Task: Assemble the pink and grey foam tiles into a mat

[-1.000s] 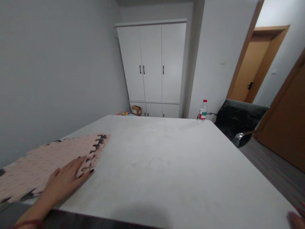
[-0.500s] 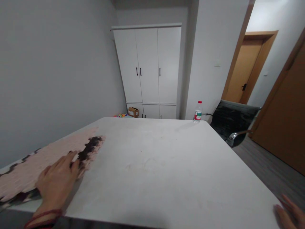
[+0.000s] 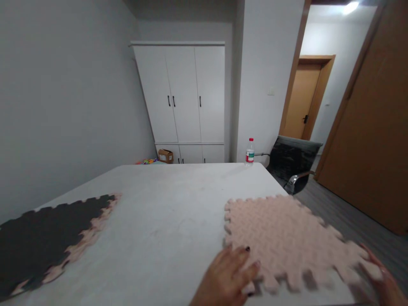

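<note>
A pink foam puzzle mat [image 3: 283, 233] with toothed edges lies at the near right of the white table [image 3: 178, 199]. My left hand [image 3: 228, 276] rests on its near left corner, fingers spread over the edge. My right hand [image 3: 382, 280] touches the mat's near right corner at the table's edge; only part of it shows and it is blurred. At the near left lies a stack of mats with a dark grey mat [image 3: 41, 238] on top and pink edges showing beneath it.
A water bottle [image 3: 250, 151] stands at the table's far right corner. A black chair [image 3: 295, 161] sits beyond the table. White cupboards [image 3: 183, 102], a small cardboard box [image 3: 165, 155] and brown doors [image 3: 366, 127] lie behind.
My left hand left the stack at the left and moved to the right. A pink mat has come off the stack and now lies at the near right, baring the dark mat. The view turned right.
</note>
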Tool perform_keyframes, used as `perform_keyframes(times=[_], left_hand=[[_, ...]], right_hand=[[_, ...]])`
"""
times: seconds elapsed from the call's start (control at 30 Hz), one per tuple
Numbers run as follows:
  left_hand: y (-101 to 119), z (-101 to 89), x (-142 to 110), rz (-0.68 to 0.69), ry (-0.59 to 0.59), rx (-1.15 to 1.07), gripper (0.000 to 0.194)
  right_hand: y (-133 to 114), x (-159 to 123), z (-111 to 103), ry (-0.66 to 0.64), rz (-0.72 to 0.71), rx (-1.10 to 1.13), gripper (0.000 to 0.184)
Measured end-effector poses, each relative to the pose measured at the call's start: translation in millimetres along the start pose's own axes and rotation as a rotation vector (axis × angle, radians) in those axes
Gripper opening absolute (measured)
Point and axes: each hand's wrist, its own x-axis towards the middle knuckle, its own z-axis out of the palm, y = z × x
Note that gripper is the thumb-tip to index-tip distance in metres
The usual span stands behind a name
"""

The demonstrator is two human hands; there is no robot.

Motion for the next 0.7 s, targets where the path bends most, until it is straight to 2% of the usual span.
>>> perform_keyframes(times=[0.07,0.13,0.23,0.33,0.43,0.53,0.7], left_hand=[[30,36.5,6,-0.033,0.241,0.077,0.027],[45,56.5,6,-0.059,0.287,0.145,0.021],[47,60.0,2,-0.026,0.161,0.179,0.026],[43,54.4,0,-0.02,0.126,0.182,0.028],[41,54.0,1,-0.031,0.108,0.191,0.029],[40,56.9,2,-0.032,0.064,0.185,0.031],[39,62.5,2,-0.06,-0.04,0.066,0.046]], right_hand=[[-4,0,-6,-0.022,0.17,0.131,0.073],[-5,0,-10,0.018,0.269,0.091,0.077],[-4,0,-14,0.036,0.213,-0.053,0.068],[0,7,-14,-0.139,0.181,-0.001,0.057],[2,15,-8,-0.252,0.186,0.022,0.062],[2,9,3,-0.186,0.187,-0.086,0.059],[-6,-16,17,-0.081,0.094,-0.232,0.054]])
